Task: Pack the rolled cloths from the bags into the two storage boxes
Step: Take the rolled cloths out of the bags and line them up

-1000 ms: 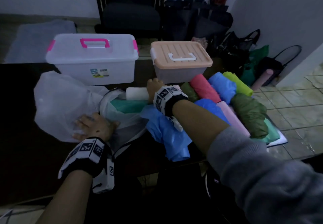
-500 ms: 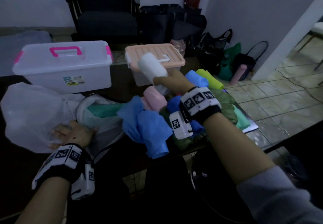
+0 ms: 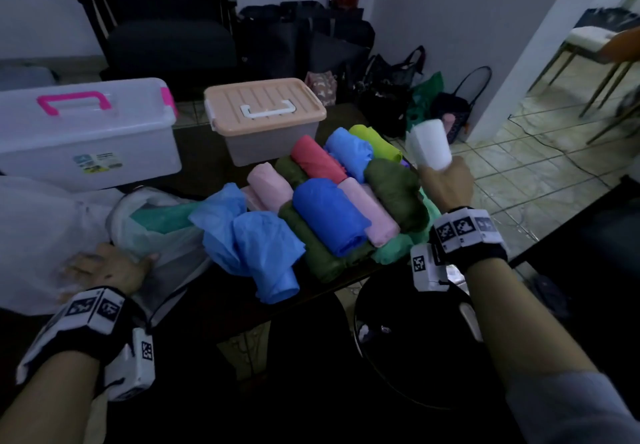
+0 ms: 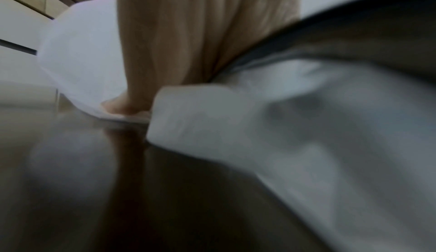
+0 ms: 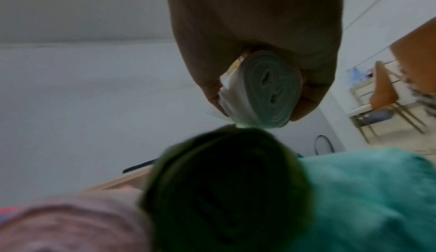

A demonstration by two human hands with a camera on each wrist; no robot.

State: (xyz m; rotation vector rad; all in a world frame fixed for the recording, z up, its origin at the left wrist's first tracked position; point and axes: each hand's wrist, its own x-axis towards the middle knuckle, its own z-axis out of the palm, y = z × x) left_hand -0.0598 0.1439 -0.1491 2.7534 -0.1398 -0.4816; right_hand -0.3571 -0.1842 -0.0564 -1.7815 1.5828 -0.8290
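1. Nearest the wearer, the left hand [image 3: 104, 267] lay flat on the translucent plastic bag [image 3: 45, 229] at the near left of the dark table [image 3: 194, 166], its fingers spread and pressing the plastic rather than gripping it. The left wrist view was blurred and showed only the hand against pale plastic.
2. The right hand [image 3: 446, 184] was raised at the right edge of the table, fingers curled round a white rolled cloth [image 3: 429, 144] that stuck up out of the fist. In the right wrist view the spiral end of that roll [image 5: 271, 90] faced the camera, with fingers wrapped round it.
3. Just right of the bag, a loose blue plastic bag [image 3: 256, 246] lay crumpled, and a teal cloth [image 3: 156, 215] sat in the mouth of the translucent bag.
4. In the middle of the table lay the pile of rolled cloths: a blue roll [image 3: 329, 215] in front, a pink roll [image 3: 370, 211] touching its right side, a dark green roll [image 3: 394, 190] beyond that, then a red roll [image 3: 317, 159], another blue roll [image 3: 349, 149] and a lime roll [image 3: 374, 142] at the back.
5. Behind the pile stood 2 storage boxes, both with lids on: the clear box with a pink handle [image 3: 86, 132] at left and the smaller box with a peach lid [image 3: 266, 114] beside it.
6. Farthest off, a dark armchair [image 3: 166, 17] and several dark bags [image 3: 346, 48] stood against the wall.
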